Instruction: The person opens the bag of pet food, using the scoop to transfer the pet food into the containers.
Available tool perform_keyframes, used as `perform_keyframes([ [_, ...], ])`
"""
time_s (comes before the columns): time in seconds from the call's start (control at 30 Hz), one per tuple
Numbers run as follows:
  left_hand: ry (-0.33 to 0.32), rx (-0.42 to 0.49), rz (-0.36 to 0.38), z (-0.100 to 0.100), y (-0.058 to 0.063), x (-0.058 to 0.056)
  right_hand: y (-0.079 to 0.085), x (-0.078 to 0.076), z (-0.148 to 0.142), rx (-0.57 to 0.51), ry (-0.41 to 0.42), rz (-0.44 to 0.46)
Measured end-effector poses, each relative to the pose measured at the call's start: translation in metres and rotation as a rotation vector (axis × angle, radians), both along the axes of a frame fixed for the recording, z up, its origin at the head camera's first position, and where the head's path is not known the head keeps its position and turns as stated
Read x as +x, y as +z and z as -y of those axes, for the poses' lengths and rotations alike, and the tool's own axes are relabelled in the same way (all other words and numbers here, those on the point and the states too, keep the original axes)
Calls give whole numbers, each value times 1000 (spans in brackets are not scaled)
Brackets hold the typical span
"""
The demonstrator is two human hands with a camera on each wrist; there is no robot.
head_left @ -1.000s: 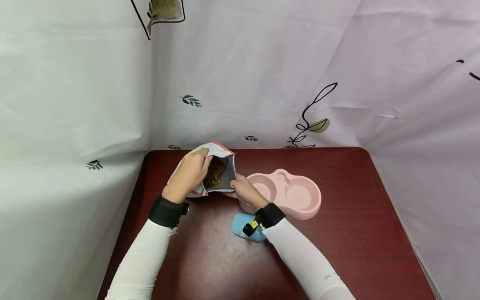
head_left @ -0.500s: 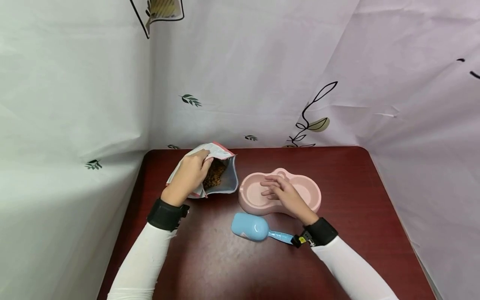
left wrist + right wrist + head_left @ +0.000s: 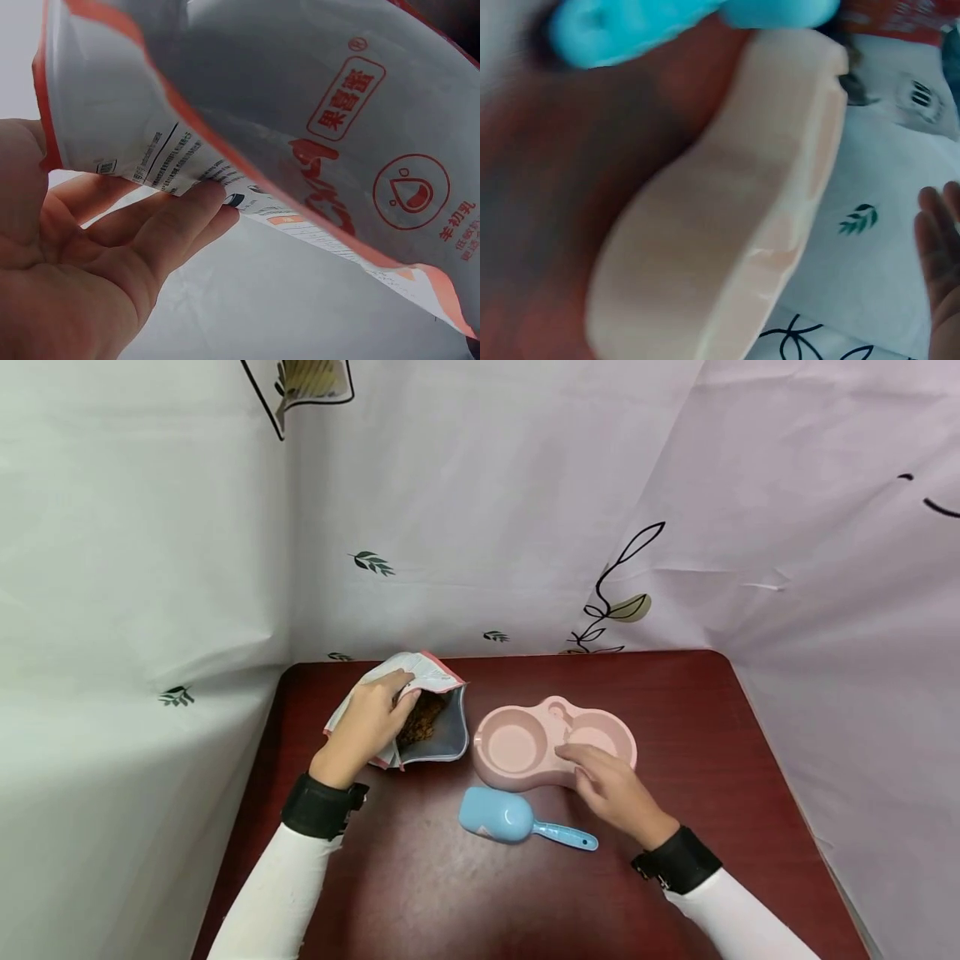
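Food bag (image 3: 452, 728) is lying at the far left of the dark red table (image 3: 420, 885), its mouth gaping toward the right. White panels are showing coral-red edging, the lining is gleaming silver-grey, and brown kibble (image 3: 422, 720) is filling the shadowed inside. Red lettering and a circled drop are marking one face; small dark print is covering another. The left hand (image 3: 365, 714) is touching the flap, fingers bending loosely; whether the thumb is pinching, I cannot tell. The right hand (image 3: 618, 793) is hovering over the pink double bowl (image 3: 514, 750), fingers extending close together, near the blue scoop (image 3: 504, 817).
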State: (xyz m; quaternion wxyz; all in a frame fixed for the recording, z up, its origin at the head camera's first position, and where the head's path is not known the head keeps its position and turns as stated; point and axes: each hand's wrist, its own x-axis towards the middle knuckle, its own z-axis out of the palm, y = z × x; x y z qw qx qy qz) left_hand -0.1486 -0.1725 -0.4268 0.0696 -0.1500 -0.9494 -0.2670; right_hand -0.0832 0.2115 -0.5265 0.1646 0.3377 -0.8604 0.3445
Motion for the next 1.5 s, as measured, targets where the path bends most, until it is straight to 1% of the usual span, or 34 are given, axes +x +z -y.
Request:
perform_keyframes([
  [0.03,-1,1,2,1,-1,1,-4,4,-1,19,30,-55],
  [0.1,-3,6,5,1,-2,4,-11,12,-2,50,90,-135],
  [0.17,-2,9,7,3,-3,6,-17,20,-1,83,145,-177],
  [0.27,-1,18,2,6,-5,8,-27,31,1,159,194,-176],
  [0.33,2,24,1,8,-6,10,-34,37,3,211,206,-148],
  [0.43,7,32,4,12,-7,12,-45,43,7,278,186,-96],
  [0.63,6,32,12,14,-7,13,-59,49,13,402,85,-1],
  [0.77,-1,32,9,14,-7,13,-67,51,16,456,39,19],
  [0.93,-5,34,20,14,-9,13,-77,54,19,457,14,11],
  [1.03,-16,41,33,14,-10,13,-79,57,21,456,10,7],
  [1.27,-34,40,29,13,-10,13,-79,59,24,471,5,-9],
  [1.4,-36,37,29,13,-10,13,-77,59,27,442,15,-11],
  [1.5,-31,39,32,13,-10,13,-76,58,28,403,27,9],
])
